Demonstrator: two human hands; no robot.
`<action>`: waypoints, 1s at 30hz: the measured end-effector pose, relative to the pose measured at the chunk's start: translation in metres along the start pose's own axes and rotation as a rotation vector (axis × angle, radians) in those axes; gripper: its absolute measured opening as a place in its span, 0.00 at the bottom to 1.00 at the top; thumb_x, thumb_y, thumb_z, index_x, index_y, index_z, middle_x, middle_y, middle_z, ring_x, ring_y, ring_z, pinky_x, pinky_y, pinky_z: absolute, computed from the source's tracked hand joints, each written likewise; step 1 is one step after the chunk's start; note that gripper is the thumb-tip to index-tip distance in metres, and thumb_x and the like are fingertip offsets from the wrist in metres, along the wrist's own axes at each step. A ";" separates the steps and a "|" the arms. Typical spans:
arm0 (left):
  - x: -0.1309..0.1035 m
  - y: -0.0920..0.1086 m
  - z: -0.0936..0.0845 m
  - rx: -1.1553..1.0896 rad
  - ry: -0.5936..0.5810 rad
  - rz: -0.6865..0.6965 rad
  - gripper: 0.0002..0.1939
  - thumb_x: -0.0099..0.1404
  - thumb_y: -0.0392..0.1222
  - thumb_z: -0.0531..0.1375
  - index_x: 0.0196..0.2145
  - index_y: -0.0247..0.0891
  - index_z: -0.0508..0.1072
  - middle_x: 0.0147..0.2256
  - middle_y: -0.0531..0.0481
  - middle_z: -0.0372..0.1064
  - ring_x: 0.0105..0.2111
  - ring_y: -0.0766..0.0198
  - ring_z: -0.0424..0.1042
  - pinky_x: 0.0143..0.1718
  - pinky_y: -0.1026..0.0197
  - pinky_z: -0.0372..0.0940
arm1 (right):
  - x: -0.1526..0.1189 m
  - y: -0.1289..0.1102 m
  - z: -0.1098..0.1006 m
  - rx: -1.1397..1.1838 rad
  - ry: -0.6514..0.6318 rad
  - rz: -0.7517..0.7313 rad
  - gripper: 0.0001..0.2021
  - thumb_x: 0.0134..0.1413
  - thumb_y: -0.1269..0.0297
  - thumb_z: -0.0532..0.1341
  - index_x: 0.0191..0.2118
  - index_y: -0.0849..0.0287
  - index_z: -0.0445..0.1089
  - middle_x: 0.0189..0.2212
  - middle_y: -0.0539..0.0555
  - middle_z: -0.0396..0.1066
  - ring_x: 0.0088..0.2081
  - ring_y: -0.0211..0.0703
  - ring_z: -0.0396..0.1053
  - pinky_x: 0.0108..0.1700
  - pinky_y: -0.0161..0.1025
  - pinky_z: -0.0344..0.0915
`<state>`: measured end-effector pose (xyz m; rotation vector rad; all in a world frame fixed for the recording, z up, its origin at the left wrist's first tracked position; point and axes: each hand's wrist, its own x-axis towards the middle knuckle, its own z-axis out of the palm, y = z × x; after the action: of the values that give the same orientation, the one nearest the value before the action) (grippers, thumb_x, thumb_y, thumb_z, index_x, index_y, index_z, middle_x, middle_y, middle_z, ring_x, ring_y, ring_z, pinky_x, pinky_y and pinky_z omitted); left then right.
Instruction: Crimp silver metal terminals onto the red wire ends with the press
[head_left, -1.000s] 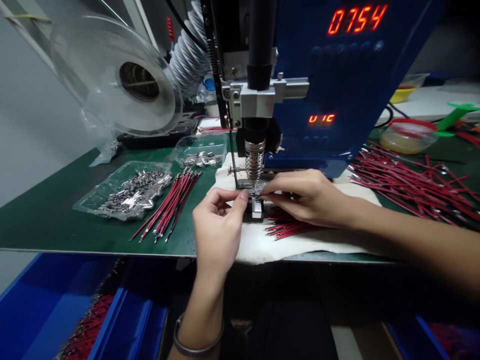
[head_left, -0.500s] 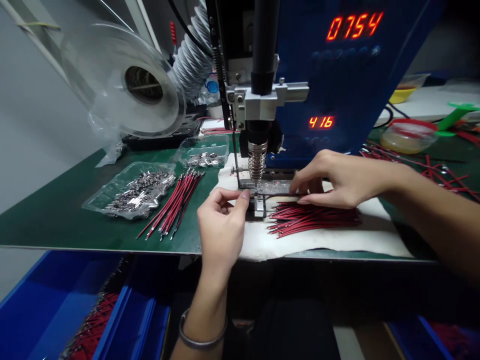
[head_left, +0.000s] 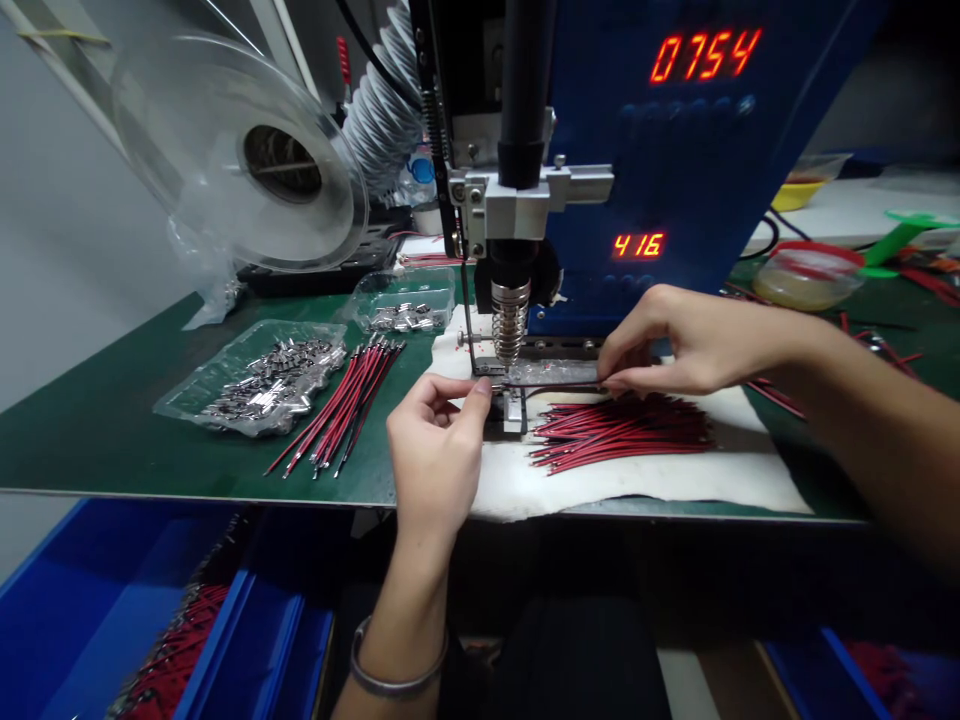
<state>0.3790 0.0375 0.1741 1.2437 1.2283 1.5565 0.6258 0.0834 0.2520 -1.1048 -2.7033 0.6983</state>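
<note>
My left hand [head_left: 437, 455] is closed in a pinch beside the small metal fixture [head_left: 514, 412]; the tiny piece at its fingertips is too small to make out. With thumb and fingers, my right hand [head_left: 671, 345] grips the end of a thin dark wire [head_left: 559, 385]. The wire runs level from there to the fixture, close to my left fingertips. Just above stands the spring-wrapped tip [head_left: 510, 325] of a soldering machine. A pile of red and black wires [head_left: 622, 432] lies under my right hand on a white cloth [head_left: 720, 490].
Left of my hands, more red and black wires [head_left: 341, 405] lie beside a clear tray [head_left: 176, 400] of small metal parts. A second clear tray [head_left: 364, 300] sits behind. The blue machine body [head_left: 690, 180] rises at the back. Blue bins [head_left: 45, 600] stand below the table edge.
My right hand has drawn slightly back to the right and up along the wire, so more of it shows. My left hand keeps its place at the fixture. The view has shifted slightly.
</note>
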 end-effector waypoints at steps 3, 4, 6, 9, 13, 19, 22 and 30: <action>0.000 0.000 0.000 0.008 0.000 0.003 0.12 0.57 0.45 0.66 0.28 0.34 0.70 0.23 0.53 0.64 0.19 0.75 0.56 0.21 0.70 0.55 | 0.001 0.001 0.002 -0.017 0.003 -0.012 0.09 0.53 0.66 0.59 0.35 0.62 0.76 0.26 0.51 0.74 0.26 0.36 0.70 0.27 0.31 0.66; 0.000 0.000 0.000 0.009 0.000 0.003 0.12 0.57 0.45 0.66 0.28 0.34 0.70 0.23 0.53 0.64 0.19 0.75 0.56 0.20 0.70 0.54 | 0.001 0.001 0.003 -0.021 0.007 -0.020 0.09 0.53 0.65 0.59 0.35 0.62 0.76 0.26 0.51 0.74 0.25 0.36 0.70 0.27 0.31 0.66; 0.000 0.000 0.000 0.008 0.000 0.006 0.12 0.57 0.45 0.66 0.28 0.34 0.70 0.23 0.53 0.64 0.19 0.75 0.56 0.20 0.69 0.54 | 0.002 0.002 0.004 -0.028 0.022 -0.038 0.09 0.54 0.65 0.59 0.35 0.62 0.76 0.26 0.51 0.73 0.25 0.35 0.69 0.26 0.31 0.65; 0.000 0.001 0.001 0.008 -0.001 0.008 0.12 0.57 0.45 0.66 0.28 0.34 0.70 0.23 0.53 0.64 0.18 0.75 0.55 0.20 0.69 0.53 | 0.004 0.001 0.006 -0.039 0.039 -0.064 0.09 0.54 0.65 0.59 0.34 0.62 0.76 0.25 0.50 0.72 0.24 0.34 0.68 0.26 0.31 0.65; -0.001 0.001 0.000 0.020 -0.001 0.012 0.12 0.57 0.45 0.66 0.27 0.34 0.70 0.22 0.53 0.64 0.18 0.75 0.54 0.20 0.69 0.52 | 0.005 -0.003 0.008 -0.027 0.054 -0.075 0.09 0.54 0.65 0.59 0.34 0.63 0.76 0.24 0.51 0.72 0.24 0.34 0.68 0.25 0.30 0.65; 0.000 0.002 0.000 0.019 -0.014 0.010 0.12 0.57 0.45 0.66 0.28 0.34 0.70 0.24 0.53 0.65 0.18 0.74 0.56 0.19 0.69 0.53 | 0.008 -0.009 0.013 -0.056 0.108 -0.137 0.09 0.54 0.67 0.59 0.34 0.64 0.76 0.24 0.51 0.72 0.23 0.33 0.68 0.25 0.30 0.64; 0.000 0.002 0.000 0.008 -0.020 0.002 0.12 0.57 0.45 0.66 0.28 0.34 0.70 0.24 0.53 0.65 0.18 0.74 0.55 0.20 0.68 0.53 | 0.009 -0.008 0.017 -0.061 0.133 -0.167 0.08 0.54 0.68 0.59 0.34 0.64 0.76 0.24 0.51 0.72 0.23 0.33 0.67 0.26 0.30 0.64; -0.001 0.001 -0.001 0.008 -0.016 0.010 0.12 0.57 0.45 0.66 0.28 0.34 0.70 0.24 0.52 0.65 0.18 0.74 0.55 0.19 0.68 0.52 | 0.013 -0.007 0.023 -0.116 0.206 -0.211 0.09 0.56 0.67 0.59 0.36 0.63 0.76 0.28 0.53 0.75 0.27 0.36 0.70 0.29 0.32 0.66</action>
<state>0.3782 0.0361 0.1744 1.2674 1.2204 1.5475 0.6053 0.0793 0.2342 -0.8434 -2.6564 0.3780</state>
